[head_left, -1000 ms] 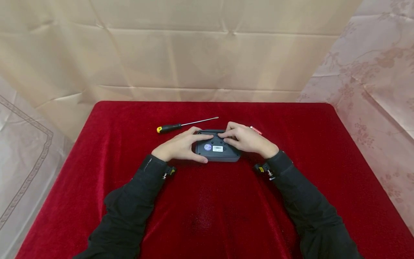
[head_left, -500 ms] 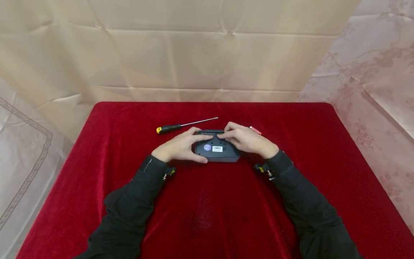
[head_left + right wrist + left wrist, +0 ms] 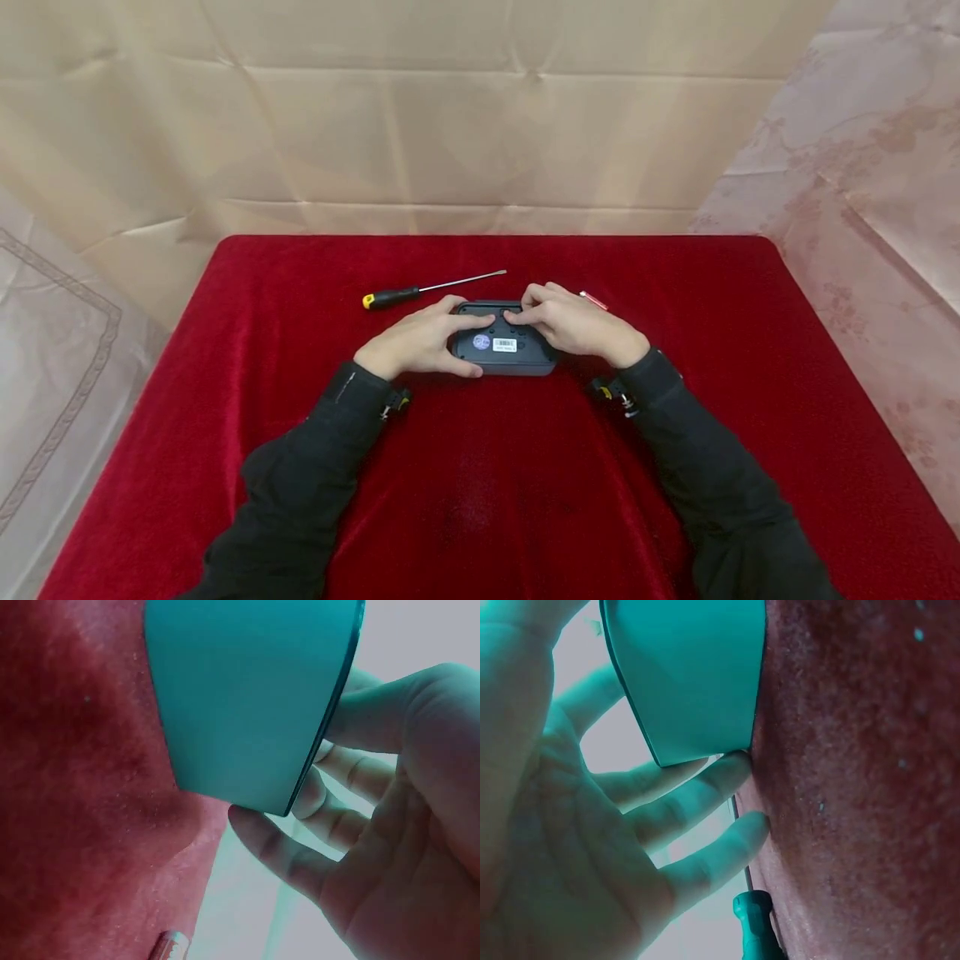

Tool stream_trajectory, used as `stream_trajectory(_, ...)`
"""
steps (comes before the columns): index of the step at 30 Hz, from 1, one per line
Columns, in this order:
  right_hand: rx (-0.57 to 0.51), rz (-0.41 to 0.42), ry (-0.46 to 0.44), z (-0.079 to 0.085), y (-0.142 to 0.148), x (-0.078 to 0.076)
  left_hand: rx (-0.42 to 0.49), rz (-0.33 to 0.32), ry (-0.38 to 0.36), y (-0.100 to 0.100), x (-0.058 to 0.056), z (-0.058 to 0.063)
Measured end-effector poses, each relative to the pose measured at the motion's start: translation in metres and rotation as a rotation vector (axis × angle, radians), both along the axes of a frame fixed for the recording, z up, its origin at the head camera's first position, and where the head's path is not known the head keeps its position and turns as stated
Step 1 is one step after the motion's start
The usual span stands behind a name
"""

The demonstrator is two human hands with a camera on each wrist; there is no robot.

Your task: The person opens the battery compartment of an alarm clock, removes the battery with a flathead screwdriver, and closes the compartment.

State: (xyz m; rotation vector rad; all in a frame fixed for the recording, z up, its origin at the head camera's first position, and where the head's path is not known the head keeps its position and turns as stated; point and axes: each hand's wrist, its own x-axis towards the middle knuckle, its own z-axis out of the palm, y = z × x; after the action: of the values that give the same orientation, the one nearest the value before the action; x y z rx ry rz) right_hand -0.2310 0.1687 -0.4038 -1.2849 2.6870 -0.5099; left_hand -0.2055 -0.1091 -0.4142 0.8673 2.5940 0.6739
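Observation:
A dark grey box-shaped device point(image 3: 517, 360) lies on the red cloth, its upper face showing a white barcode label, a round purple sticker and small holes. My left hand point(image 3: 416, 340) holds its left end, one digit on the upper face and another at the near left edge. From the right, my right hand point(image 3: 577, 325) grips the far right part, with a digit pressed on the upper face near the far edge. Both wrist views show fingers behind the device's side wall point(image 3: 694, 675). What lies under the right fingertip is hidden.
A flat-tip screwdriver point(image 3: 393, 297) with a black and yellow handle lies beyond the left hand. Just past the right hand is a small red and white cylinder point(image 3: 593, 301), like a battery. The red-covered table point(image 3: 480, 500) ends at draped cloth walls.
On the upper face, the right hand's fingers have drawn together; a second fingertip seen there earlier no longer shows. The left hand and the device stay almost still.

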Motion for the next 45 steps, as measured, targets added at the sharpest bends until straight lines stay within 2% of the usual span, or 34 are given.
stream_trajectory(9,-0.017,-0.018,-0.013,-0.001,-0.002,-0.002,0.010,0.007,-0.007,-0.004,-0.003,0.001)
stream_trajectory(15,-0.098,-0.047,-0.037,-0.009,-0.005,-0.005,0.022,0.006,-0.007,-0.006,-0.003,-0.003)
stream_trajectory(22,-0.179,-0.178,-0.146,-0.013,-0.006,-0.006,0.026,0.005,0.011,-0.007,-0.002,-0.005)
stream_trajectory(29,-0.259,-0.236,-0.322,-0.017,-0.008,-0.007,0.023,-0.007,0.014,-0.006,-0.004,-0.005)
stream_trajectory(35,-0.283,-0.308,-0.421,-0.014,-0.012,-0.006,0.015,0.000,0.019,-0.007,-0.005,-0.005)
stream_trajectory(39,-0.275,-0.329,-0.465,-0.013,-0.011,-0.007,0.013,0.001,0.016,-0.007,-0.005,-0.006)
stream_trajectory(45,-0.237,-0.333,-0.447,-0.015,-0.005,-0.008,0.017,0.008,0.006,-0.004,-0.004,-0.006)
